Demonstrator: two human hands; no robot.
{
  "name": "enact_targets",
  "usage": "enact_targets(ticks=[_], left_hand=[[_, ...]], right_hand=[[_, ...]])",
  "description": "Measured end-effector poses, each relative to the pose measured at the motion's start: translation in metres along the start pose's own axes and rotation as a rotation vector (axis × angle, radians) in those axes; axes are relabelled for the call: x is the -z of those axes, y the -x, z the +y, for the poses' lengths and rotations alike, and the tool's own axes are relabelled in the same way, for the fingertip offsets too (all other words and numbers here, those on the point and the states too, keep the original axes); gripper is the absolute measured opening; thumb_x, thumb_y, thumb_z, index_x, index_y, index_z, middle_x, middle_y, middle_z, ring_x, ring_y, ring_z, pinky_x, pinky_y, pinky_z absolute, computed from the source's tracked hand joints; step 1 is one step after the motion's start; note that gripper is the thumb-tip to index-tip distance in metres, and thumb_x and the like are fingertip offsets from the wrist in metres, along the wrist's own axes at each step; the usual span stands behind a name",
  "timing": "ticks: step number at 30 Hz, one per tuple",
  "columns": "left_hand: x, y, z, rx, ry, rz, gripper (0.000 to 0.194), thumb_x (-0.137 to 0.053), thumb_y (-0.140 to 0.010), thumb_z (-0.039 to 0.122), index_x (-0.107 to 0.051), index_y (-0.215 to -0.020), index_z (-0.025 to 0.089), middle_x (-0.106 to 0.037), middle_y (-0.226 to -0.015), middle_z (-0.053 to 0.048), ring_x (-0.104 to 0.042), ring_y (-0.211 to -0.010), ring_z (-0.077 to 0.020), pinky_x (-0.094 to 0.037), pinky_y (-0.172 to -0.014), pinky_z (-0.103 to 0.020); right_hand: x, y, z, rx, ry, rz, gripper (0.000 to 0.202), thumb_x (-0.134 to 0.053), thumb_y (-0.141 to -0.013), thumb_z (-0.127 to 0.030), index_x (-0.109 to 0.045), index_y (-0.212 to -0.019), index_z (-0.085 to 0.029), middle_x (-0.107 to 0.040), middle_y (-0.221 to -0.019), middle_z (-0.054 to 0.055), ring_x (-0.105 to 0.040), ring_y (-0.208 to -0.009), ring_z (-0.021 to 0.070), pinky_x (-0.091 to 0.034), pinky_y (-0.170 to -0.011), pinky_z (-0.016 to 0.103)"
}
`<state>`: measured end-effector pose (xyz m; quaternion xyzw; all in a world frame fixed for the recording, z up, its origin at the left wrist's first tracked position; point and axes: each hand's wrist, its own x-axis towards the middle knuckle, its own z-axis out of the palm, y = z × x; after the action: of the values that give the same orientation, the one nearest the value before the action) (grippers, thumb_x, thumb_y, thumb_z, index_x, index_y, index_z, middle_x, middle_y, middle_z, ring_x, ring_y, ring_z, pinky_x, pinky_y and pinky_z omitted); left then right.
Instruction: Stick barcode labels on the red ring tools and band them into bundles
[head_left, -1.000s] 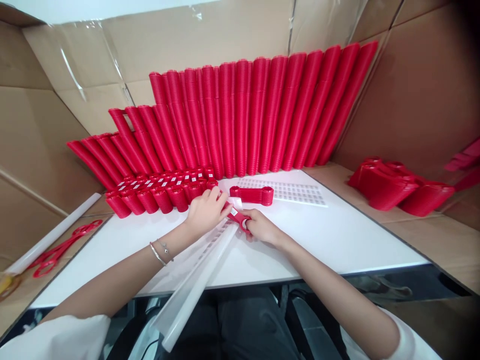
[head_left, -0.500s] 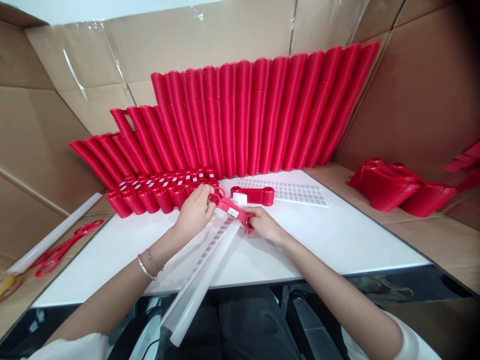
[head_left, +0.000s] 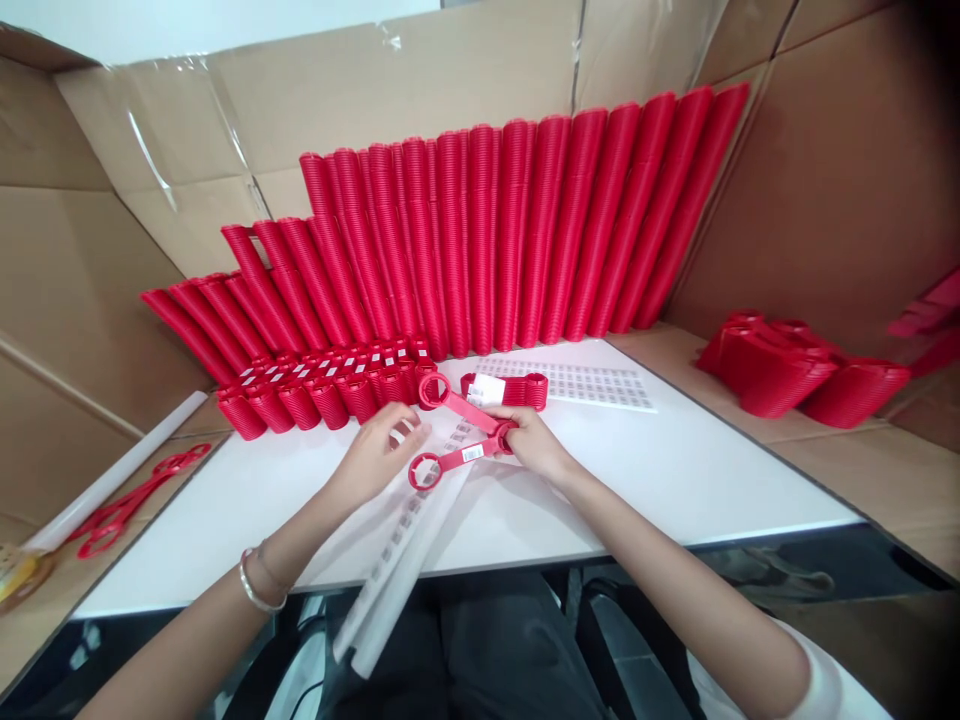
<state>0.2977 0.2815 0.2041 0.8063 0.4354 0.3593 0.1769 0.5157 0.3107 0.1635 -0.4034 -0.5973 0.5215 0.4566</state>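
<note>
My right hand (head_left: 531,440) grips red plastic ring-ended pieces at one end. Two of them fan apart to the left: an upper red piece (head_left: 466,408) and a lower red piece (head_left: 455,460) with a barcode sticker. Left of their free rings, my left hand (head_left: 381,452) is empty, its thumb and fingers curved and apart. Beneath the pieces lies a partly rolled sheet of stickers (head_left: 401,545), its near end hanging over the table edge. Just behind my right hand is a short stack of red pieces (head_left: 529,390), partly covered by a white square (head_left: 489,390).
Tall red stacks (head_left: 480,240) stand along the cardboard wall (head_left: 480,70). Shorter stickered stacks (head_left: 322,395) sit before them on the white table (head_left: 637,490). A sticker sheet (head_left: 592,385) lies flat behind. More red stacks (head_left: 780,370) are right; loose red pieces (head_left: 142,495) and a white roll (head_left: 124,470) left.
My left hand has let go of the red pieces and drawn back left and down. The pieces, held together before, now spread apart in my right hand.
</note>
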Motion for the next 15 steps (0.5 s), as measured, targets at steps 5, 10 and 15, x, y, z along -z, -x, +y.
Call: enact_targets(ticks=[5,10,15], left_hand=[[0.0,-0.028,-0.025,0.045,0.261,-0.024,0.03,-0.05,-0.079,0.043,-0.052,-0.09,0.015,-0.06,-0.088,-0.007,-0.06,-0.077,-0.0225,-0.05,-0.06,-0.03],[-0.022,-0.045,-0.023,-0.031,0.37,0.03,0.026,-0.067,-0.069,0.036,-0.061,-0.08,0.012,-0.063,-0.083,-0.008,-0.058,-0.082,-0.0259,-0.047,-0.073,-0.033],[-0.031,-0.044,-0.013,-0.05,0.435,0.061,0.022,-0.066,-0.073,0.033,-0.061,-0.076,0.011,-0.062,-0.077,-0.007,-0.058,-0.073,-0.0235,-0.047,-0.067,-0.031]], right_hand=[[-0.004,0.005,-0.008,0.07,0.006,-0.082,0.061,-0.029,-0.047,-0.007,-0.068,-0.094,-0.011,-0.065,-0.088,0.003,-0.058,-0.074,0.0148,-0.046,-0.065,0.024],[-0.007,0.009,-0.011,0.08,0.011,-0.146,0.059,-0.029,-0.045,-0.008,-0.069,-0.088,-0.012,-0.065,-0.088,0.004,-0.059,-0.081,0.0171,-0.047,-0.069,0.025],[-0.008,0.01,-0.012,0.056,0.003,-0.161,0.06,-0.03,-0.046,-0.008,-0.069,-0.091,-0.012,-0.066,-0.089,0.004,-0.059,-0.074,0.0154,-0.047,-0.065,0.024]])
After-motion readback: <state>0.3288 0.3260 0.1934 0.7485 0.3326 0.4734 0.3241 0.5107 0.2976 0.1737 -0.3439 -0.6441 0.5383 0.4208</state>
